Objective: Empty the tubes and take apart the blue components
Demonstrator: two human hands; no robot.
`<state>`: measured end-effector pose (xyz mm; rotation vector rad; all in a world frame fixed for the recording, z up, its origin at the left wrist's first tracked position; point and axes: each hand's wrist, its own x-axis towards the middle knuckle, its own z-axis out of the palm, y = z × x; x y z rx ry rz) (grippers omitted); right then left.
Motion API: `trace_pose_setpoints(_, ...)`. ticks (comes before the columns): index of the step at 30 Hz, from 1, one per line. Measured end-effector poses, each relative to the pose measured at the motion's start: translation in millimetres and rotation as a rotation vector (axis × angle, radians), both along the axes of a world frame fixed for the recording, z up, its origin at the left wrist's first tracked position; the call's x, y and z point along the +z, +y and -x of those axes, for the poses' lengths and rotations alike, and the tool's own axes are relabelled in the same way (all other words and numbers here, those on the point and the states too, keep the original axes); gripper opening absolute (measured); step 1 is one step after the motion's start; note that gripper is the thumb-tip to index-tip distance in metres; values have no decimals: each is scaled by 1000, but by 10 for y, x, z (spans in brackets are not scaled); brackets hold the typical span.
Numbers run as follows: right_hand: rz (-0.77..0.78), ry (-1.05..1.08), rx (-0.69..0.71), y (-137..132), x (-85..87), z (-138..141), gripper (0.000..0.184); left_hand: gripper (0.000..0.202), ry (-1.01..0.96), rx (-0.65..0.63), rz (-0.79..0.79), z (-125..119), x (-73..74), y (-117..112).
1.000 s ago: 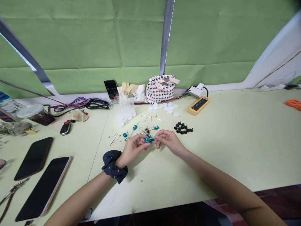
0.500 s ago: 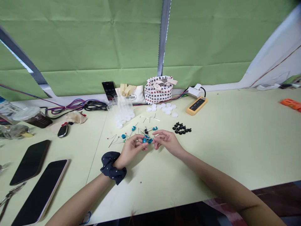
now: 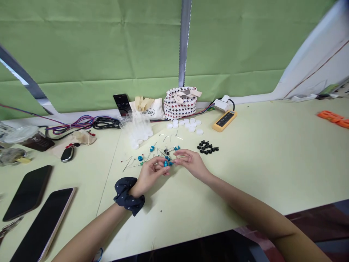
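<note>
My left hand (image 3: 151, 169) pinches a small shiny blue metal part (image 3: 165, 163) between thumb and fingertips. A thin upright rod seems to rise from it, though I cannot tell whether it is joined. Close by on the right, my right hand (image 3: 192, 163) is closed in a pinch on a thin metal rod (image 3: 172, 161) that points at the blue part. Whether its tip touches is too small to see. Behind the hands lies a loose cluster of thin rods and blue pieces, among them a round blue piece (image 3: 140, 158) and a blue clip-like piece (image 3: 177, 147).
Several black knobs (image 3: 207, 147) lie right of the hands. Behind are bent metal pins (image 3: 171, 137), white caps (image 3: 192, 125), clear tubes (image 3: 137, 129), a patterned pouch (image 3: 180, 103) and a yellow power strip (image 3: 224, 120). Two phones (image 3: 43, 225) and a car key (image 3: 67, 154) lie left.
The view has shifted slightly, so most things appear farther left. Both hands keep their pinches close together. A thin upright rod now shows above the blue part.
</note>
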<state>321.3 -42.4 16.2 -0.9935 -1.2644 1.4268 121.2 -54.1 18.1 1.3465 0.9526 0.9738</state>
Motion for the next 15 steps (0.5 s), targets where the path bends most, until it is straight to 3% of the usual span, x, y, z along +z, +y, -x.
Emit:
trace_pose_setpoints(9,31,41,113,-27,33,9,30,30,-3,2,-2,51,9,42)
trace_pose_setpoints(15,141,37,220,17,7,-14,43,30,112,-51,-11,55,18,36)
